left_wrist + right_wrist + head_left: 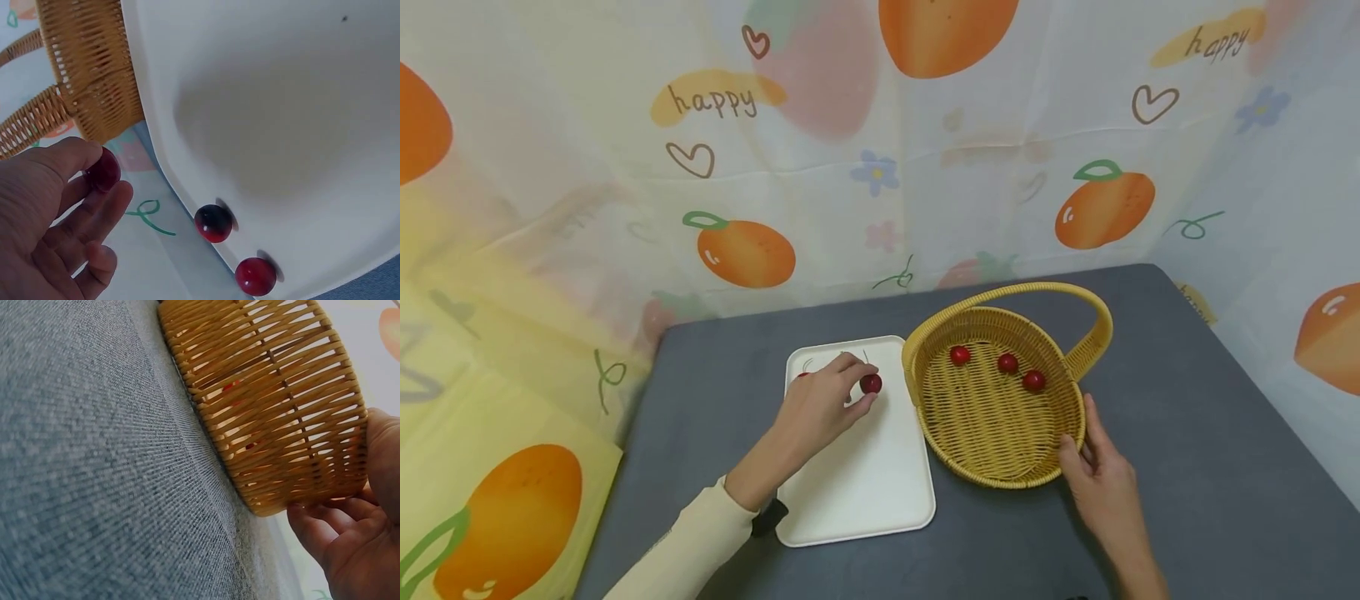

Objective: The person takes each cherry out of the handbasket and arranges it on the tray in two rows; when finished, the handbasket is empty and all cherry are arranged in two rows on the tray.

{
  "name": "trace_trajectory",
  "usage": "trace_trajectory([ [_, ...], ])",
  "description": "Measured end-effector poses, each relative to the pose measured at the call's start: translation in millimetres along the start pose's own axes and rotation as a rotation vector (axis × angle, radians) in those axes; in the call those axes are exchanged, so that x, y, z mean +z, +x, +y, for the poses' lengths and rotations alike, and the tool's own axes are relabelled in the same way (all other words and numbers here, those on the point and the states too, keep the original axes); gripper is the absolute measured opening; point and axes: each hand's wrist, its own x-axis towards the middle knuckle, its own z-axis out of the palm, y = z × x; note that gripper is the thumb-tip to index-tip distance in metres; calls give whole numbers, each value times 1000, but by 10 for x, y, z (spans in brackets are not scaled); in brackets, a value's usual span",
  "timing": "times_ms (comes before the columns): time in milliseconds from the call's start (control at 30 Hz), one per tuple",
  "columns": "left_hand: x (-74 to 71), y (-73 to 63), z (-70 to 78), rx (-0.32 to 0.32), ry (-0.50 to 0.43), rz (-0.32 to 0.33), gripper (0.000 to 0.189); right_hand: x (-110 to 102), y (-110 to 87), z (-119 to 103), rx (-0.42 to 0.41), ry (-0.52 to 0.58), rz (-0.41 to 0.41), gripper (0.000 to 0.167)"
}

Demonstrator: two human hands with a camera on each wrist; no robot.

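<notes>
My left hand (829, 403) pinches a dark red cherry (871, 383) between thumb and fingers, above the white tray (880, 492). In the left wrist view the held cherry (104, 170) shows at the fingertips, and two more cherries, one darker (213, 223) and one brighter red (255, 276), lie near the tray's edge. My right hand (1105, 483) grips the near right side of a yellow wicker basket (985, 442), its thumb at the rim and fingers along the outer wall. Inside the basket sit three cherries (1008, 363). In the head view my left hand partly hides the tray's cherries.
The basket's tall handle (1037, 287) arches over its far side. Tray and basket stand side by side on a grey cloth-covered table (722, 367). Behind the table hangs a fruit-patterned curtain (820, 183), and more of it runs along both sides.
</notes>
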Motion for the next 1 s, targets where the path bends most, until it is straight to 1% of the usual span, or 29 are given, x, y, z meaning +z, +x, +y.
trace_trajectory([
  [67, 38, 66, -18, -19, 18, -21, 24, -5, 0, 1, 10, -3, -4, 71],
  [200, 118, 176, -57, -46, 24, -64, 23, -9, 6, -1, 22, 1, -5, 70],
  [400, 230, 286, -124, -82, 45, -120, 22, 3, 5, -15, 7, 19, -1, 70],
  [533, 278, 331, -150, -99, 59, -160, 23, 10, 5, -21, 8, 31, -4, 70],
  [733, 342, 355, -185, -112, 73, -184, 23, 19, 8, -10, 7, 49, -6, 70],
  [900, 379, 386, -207, -133, 77, -229, 23, 21, 2, -9, 8, 55, -3, 69],
  [1000, 398, 411, -210, -141, 80, -246, 23, 19, -1, -6, 12, 51, 1, 69],
])
